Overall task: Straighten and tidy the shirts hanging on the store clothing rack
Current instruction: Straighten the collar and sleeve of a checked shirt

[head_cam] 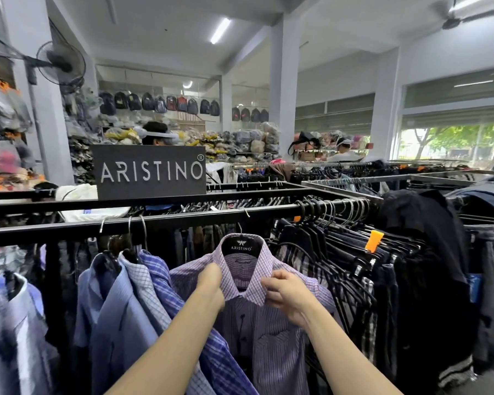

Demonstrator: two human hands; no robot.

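Both hands pinch the collar of the purple shirt [268, 323]: left hand [211, 289], right hand [285, 295]. Hanger [241, 246] just above them; uneven tugging could tip it off the rail [183, 220]

A lilac checked shirt [257, 283] hangs facing outward mid-rail on the black rack [183, 220]; blue shirts [131, 295] crowd its left.

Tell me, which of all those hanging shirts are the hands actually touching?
The lilac checked shirt facing the camera, on the black ARISTINO hanger. The left hand and right hand each pinch a collar tip; the blue shirts left of it hang untouched.
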